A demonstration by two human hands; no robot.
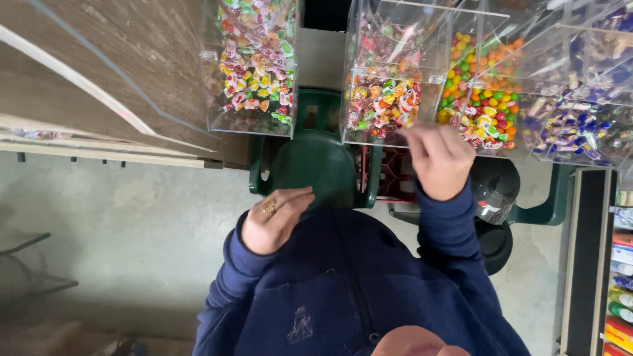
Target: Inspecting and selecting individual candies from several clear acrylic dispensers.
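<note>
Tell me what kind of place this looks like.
Probably a small sweet shop or kiosk: clear bins of wrapped candies, a bin of round coloured sweets, and shelves of packaged goods.

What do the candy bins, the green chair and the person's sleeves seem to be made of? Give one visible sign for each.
Candy bins: clear, glossy hard plastic, probably acrylic; the sweets show through and the edges glint.
Green chair: moulded plastic, by its smooth rounded seat with a slight sheen.
Sleeves: dark blue knitted fabric, matte, with soft folds and a ribbed cuff; likely a sweatshirt.
</note>
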